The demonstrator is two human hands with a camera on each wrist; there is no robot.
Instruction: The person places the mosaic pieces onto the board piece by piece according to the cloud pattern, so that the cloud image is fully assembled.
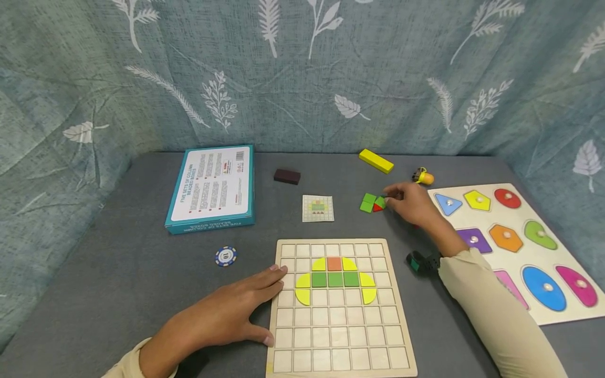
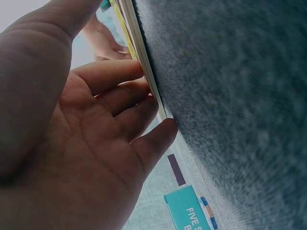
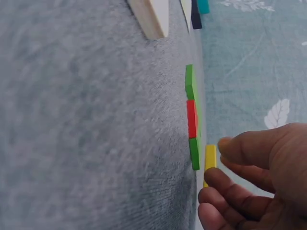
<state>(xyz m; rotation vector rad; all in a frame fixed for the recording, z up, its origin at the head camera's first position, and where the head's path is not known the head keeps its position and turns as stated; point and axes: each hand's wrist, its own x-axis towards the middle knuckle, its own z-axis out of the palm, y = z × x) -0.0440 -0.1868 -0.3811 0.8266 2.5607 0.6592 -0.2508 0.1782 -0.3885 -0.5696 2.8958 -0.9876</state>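
A square wooden grid board lies in front, with yellow quarter-round pieces, a row of green squares and one orange-red square in its cells. My left hand rests along the board's left edge, thumb low and fingertips higher up; the left wrist view shows those fingertips against the rim. Beyond the board my right hand reaches to a small cluster of green pieces and a red piece. Its thumb and fingers are apart in the right wrist view, with nothing seen between them.
A small pattern card lies behind the board. Around it are a teal box, a dark brown block, a yellow block and a poker chip. A shape puzzle board sits under the right forearm's side.
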